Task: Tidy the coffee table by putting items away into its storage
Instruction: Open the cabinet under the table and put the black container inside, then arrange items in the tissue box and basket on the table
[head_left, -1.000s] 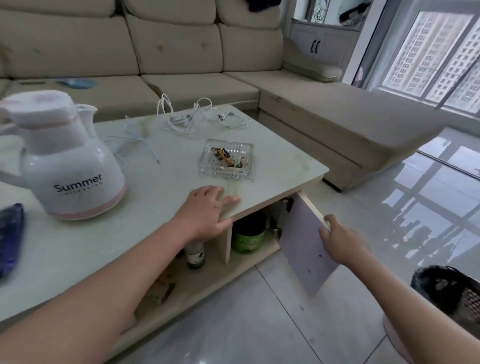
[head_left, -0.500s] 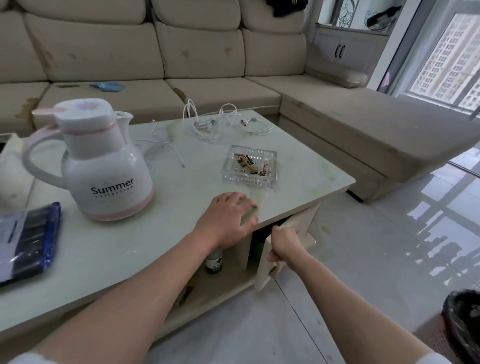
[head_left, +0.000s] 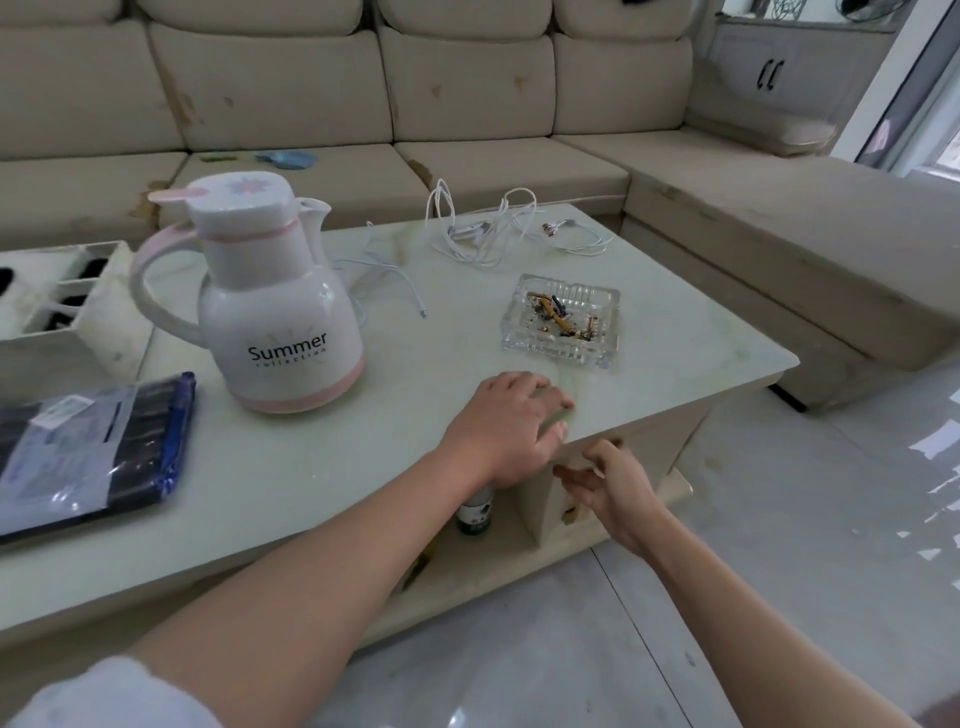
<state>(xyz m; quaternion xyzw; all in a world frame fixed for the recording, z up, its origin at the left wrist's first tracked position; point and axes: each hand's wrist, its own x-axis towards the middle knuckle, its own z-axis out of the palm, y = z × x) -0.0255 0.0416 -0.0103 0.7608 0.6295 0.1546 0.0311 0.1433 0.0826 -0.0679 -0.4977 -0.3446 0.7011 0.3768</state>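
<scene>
You have swung the cabinet door (head_left: 644, 457) shut under the coffee table (head_left: 311, 467); your right hand (head_left: 613, 488), loosely open and empty, is just off it; your left hand (head_left: 511, 426) lies flat on the tabletop edge, holding nothing; the jug (head_left: 270, 306), cables (head_left: 498, 234) and ashtray (head_left: 563, 322) still sit on top, so tidying looks unfinished.

Pale coffee table (head_left: 322, 467) holds white carafe (head_left: 270, 306), cables (head_left: 493, 234) and glass ashtray (head_left: 561, 322).

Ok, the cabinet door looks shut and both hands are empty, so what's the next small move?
Probably lift the left hand off the table toward the white cables. The door looks closed, the right hand holds nothing, and the cables, ashtray and jug are out.
</scene>
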